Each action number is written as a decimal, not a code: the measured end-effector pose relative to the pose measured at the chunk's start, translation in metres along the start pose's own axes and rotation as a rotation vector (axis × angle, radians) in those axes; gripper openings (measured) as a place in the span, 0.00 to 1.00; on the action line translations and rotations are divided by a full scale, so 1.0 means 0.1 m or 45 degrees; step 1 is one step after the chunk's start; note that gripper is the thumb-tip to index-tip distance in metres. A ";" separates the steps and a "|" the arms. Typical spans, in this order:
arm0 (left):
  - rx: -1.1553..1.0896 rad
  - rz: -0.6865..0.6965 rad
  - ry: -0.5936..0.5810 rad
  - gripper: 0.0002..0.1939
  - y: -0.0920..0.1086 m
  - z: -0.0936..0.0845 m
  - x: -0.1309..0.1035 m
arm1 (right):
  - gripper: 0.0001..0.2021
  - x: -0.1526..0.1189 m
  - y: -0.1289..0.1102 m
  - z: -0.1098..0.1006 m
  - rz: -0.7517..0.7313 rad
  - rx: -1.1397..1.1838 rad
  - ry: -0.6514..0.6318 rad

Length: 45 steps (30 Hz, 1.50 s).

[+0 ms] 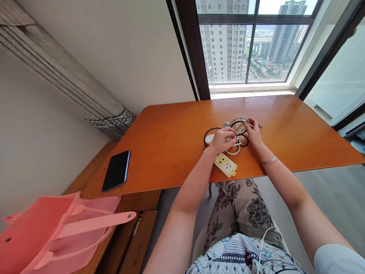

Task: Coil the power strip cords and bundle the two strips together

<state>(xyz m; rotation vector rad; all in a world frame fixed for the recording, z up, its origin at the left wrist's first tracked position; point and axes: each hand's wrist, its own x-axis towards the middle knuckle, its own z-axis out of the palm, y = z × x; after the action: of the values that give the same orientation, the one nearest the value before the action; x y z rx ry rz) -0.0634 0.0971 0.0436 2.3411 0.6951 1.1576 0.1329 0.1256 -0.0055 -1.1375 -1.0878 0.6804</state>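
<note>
A tangle of white cable [234, 151] and black cable [209, 130] lies on the table. My left hand [222, 140] rests at its left side, with curled fingers closed on the cables. On the right of the tangle, my right hand [253, 133] pinches the cable coil with thumb and fingers. A cream power strip [226, 165] lies near the table's front edge, below my left hand, which covers its far end. Left of that hand shows a white rounded piece [209, 139], partly hidden. Which cable runs to which thing I cannot make out.
A dark-screened tablet or phone [116, 171] lies on the left part of the orange-brown wooden table [171, 152]. At lower left stands a pink bag [37, 232] with a strap. Behind the table are a window [251, 49] and a tied curtain [111, 120].
</note>
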 end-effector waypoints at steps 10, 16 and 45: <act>0.182 -0.086 0.165 0.03 -0.05 0.07 0.01 | 0.26 -0.08 -0.19 0.02 0.040 0.168 -0.322; 0.312 -0.197 -0.065 0.23 -0.09 0.05 0.01 | 0.23 -0.12 -0.26 0.03 -0.119 0.106 -0.238; -0.122 -0.258 0.560 0.25 -0.20 -0.14 0.04 | 0.44 -0.20 -0.13 0.05 -0.112 -0.292 -0.589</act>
<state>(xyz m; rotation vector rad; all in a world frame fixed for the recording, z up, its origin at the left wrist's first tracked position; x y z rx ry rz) -0.0775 0.1175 0.0424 1.8992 0.9740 1.5871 0.1195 0.1058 0.0008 -1.1454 -1.6325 0.7855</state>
